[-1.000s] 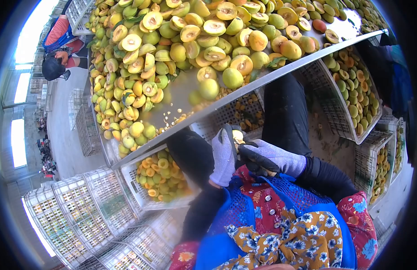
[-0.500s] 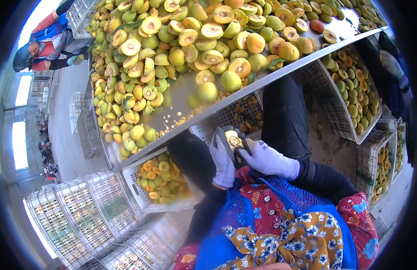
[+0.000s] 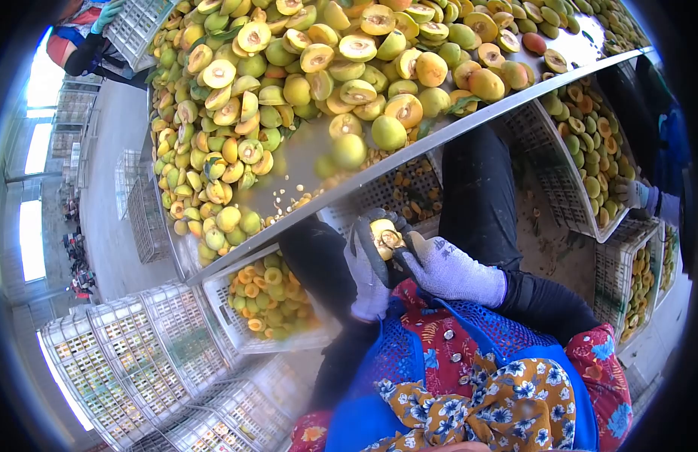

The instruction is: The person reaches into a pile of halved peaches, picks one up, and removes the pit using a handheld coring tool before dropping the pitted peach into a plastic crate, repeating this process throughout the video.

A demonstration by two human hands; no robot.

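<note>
A pale yellow cut fruit [image 3: 384, 239] with a brownish centre is held between my hands, above my lap and just below the table's metal edge. My left hand [image 3: 369, 264], in a white glove with dark fingertips, is wrapped round the fruit. My right hand [image 3: 447, 267], gloved alike, has its thumb and fingers closed at the fruit's right side; whether a small tool is in it cannot be made out. Halved and whole green-yellow fruits [image 3: 316, 58] are heaped on the metal table [image 3: 304, 162], with small pale kernels near its edge.
A crate [image 3: 213, 290] of fruit stands below left, another crate [image 3: 583, 200] at right. Stacked crates [image 3: 123, 354] fill the lower left. A dark crate [image 3: 398, 192] is under the table. One co-worker [image 3: 81, 45] is at upper left; another's gloved hand [image 3: 635, 194] reaches the right crate.
My hands and the fruit have shifted slightly, with the cut face turned more into view. The co-worker at left has moved up to a crate; the right co-worker's hand has moved down to the right crate.
</note>
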